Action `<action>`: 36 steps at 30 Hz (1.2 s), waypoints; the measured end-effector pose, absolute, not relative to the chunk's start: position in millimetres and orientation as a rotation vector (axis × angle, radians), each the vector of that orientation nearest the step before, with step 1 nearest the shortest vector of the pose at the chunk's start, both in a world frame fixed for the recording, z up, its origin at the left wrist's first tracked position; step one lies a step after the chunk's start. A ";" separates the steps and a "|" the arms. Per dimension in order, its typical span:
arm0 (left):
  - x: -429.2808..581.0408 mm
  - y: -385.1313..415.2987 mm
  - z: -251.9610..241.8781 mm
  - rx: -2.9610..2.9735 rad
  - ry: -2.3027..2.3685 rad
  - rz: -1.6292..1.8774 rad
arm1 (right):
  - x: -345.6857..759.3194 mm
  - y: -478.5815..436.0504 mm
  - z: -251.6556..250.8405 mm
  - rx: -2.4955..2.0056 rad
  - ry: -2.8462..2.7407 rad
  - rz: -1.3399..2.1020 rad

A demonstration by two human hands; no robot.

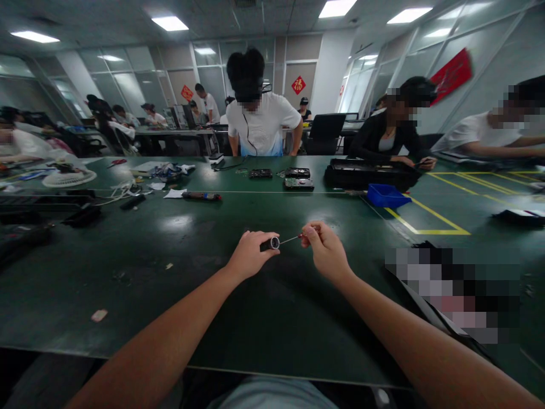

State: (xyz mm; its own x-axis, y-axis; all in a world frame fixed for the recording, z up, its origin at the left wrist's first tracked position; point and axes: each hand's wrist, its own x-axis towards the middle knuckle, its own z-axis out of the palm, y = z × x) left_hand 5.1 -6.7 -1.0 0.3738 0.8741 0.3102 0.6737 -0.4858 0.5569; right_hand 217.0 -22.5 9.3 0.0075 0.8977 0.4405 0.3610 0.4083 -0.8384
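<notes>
My left hand point(251, 253) is closed round a small black cylinder with a silver end point(271, 243), held just above the green table point(179, 272). My right hand point(324, 249) pinches the handle of a thin screwdriver point(293, 238). Its metal shaft points left, with the tip at the cylinder's silver end. Both hands hover near the table's middle, a short gap between them.
A blue bin point(386, 196) and a long black case point(370, 173) lie at the far right beside yellow floor-tape lines point(426, 218). Circuit boards point(298, 183), cables and tools lie across the far edge. A person in a white shirt point(261, 128) stands opposite; others sit around.
</notes>
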 end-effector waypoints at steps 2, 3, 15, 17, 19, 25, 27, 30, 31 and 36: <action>5.0 -6.5 -1.2 2.320 1.338 0.820 | 215.8 -24.1 9.7 -1.155 -1.599 0.589; 4.9 -6.3 -1.3 2.325 1.332 0.819 | 215.1 -24.7 9.5 -1.147 -1.611 0.598; 3.4 -4.1 -4.9 2.321 1.339 0.843 | 217.0 -26.3 8.3 -1.174 -1.540 0.549; 3.3 -4.2 -4.3 2.309 1.356 0.827 | 218.5 -26.9 8.8 -1.157 -1.520 0.504; 3.2 -4.4 -3.4 2.307 1.363 0.808 | 218.7 -28.0 9.2 -1.125 -1.523 0.490; 2.6 -4.1 -1.7 2.327 1.343 0.798 | 216.3 -30.8 12.0 -1.145 -1.609 0.480; 2.5 -4.0 -1.5 2.325 1.346 0.798 | 216.2 -30.6 13.5 -1.192 -1.623 0.451; 2.8 -4.1 -1.8 2.283 1.349 0.815 | 216.8 -29.7 14.9 -1.216 -1.595 0.438; 3.1 -4.3 -2.1 2.260 1.347 0.837 | 217.1 -29.5 15.0 -1.212 -1.579 0.440; 5.7 -5.2 -4.3 2.138 1.344 0.942 | 218.6 -29.9 14.8 -1.139 -1.509 0.409</action>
